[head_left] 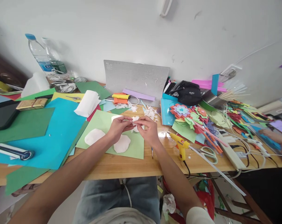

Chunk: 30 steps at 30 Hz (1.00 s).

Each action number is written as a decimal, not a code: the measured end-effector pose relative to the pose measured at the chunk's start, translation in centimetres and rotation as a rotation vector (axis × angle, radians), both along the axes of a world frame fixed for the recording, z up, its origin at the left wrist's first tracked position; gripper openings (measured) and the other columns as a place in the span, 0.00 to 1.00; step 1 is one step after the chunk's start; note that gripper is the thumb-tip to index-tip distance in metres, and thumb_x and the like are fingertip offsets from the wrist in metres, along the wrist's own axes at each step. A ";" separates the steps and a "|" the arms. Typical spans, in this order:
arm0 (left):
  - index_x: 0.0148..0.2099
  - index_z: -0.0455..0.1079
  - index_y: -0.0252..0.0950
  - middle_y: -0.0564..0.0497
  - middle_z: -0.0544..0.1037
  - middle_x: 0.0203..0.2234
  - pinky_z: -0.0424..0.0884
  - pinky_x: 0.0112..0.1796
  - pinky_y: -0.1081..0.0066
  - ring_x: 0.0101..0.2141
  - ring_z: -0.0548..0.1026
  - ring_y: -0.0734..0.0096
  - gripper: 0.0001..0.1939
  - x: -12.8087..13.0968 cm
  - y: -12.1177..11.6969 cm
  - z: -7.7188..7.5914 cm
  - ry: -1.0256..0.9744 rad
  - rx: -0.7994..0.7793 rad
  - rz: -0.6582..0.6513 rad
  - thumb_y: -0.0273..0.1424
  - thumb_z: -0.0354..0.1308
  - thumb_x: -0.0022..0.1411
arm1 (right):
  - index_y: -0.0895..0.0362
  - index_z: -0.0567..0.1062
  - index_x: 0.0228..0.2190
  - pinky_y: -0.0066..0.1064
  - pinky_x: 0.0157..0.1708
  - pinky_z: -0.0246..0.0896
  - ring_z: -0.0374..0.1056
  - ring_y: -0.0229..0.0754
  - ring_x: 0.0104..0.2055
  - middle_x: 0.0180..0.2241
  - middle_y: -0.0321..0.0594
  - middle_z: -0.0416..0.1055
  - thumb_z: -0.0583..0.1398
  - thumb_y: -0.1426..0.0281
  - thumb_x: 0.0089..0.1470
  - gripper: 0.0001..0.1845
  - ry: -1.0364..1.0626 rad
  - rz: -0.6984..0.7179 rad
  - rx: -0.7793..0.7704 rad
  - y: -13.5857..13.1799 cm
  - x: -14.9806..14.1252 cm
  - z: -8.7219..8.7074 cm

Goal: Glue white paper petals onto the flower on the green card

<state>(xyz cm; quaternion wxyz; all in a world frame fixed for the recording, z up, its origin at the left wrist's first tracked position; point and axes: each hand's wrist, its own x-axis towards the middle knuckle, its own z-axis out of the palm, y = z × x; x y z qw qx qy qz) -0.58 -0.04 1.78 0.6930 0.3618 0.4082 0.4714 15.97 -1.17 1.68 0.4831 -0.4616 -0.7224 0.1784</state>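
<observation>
Both my hands meet over a light green paper sheet (136,149) on the wooden table. My left hand (118,127) pinches a small piece of thin white paper (135,128) from the left, fingers closed. From the right, my right hand (148,129) pinches the same white paper between thumb and fingertips. The paper looks crumpled or ruffled, and fingers partly cover it. Two rounded white paper pieces lie on the green sheet: one at the left (94,137), one (122,143) just below my left hand. Torn white scraps (150,113) lie behind my hands.
A yellow glue gun (181,145) and scissors (208,154) lie to the right, beside paper flowers (181,111). A white tissue roll (87,103), blue paper (63,127) and a stapler (13,151) are leftward. A grey cutting mat (136,77) leans on the wall. Another person's hand (272,137) shows far right.
</observation>
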 end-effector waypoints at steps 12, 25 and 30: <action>0.35 0.73 0.33 0.50 0.78 0.28 0.76 0.41 0.63 0.33 0.77 0.69 0.16 0.0 0.1 -0.4 0.084 0.088 0.035 0.38 0.69 0.48 | 0.53 0.80 0.35 0.31 0.37 0.66 0.69 0.41 0.39 0.37 0.40 0.73 0.59 0.68 0.53 0.10 0.222 0.092 -0.217 -0.2 0.1 0.3; 0.36 0.73 0.33 0.49 0.78 0.28 0.77 0.40 0.61 0.32 0.76 0.68 0.18 0.3 -0.1 -0.9 0.185 0.180 0.029 0.42 0.67 0.51 | 0.56 0.78 0.25 0.29 0.31 0.63 0.69 0.39 0.28 0.26 0.37 0.76 0.65 0.63 0.46 0.09 0.300 0.042 -0.443 0.5 0.0 -0.5; 0.40 0.74 0.33 0.47 0.79 0.30 0.77 0.40 0.58 0.35 0.78 0.64 0.20 0.2 -0.2 -0.6 0.170 0.186 -0.014 0.41 0.68 0.49 | 0.56 0.77 0.24 0.29 0.31 0.63 0.69 0.39 0.28 0.26 0.38 0.76 0.65 0.61 0.46 0.11 0.303 0.043 -0.457 0.4 -0.1 -0.3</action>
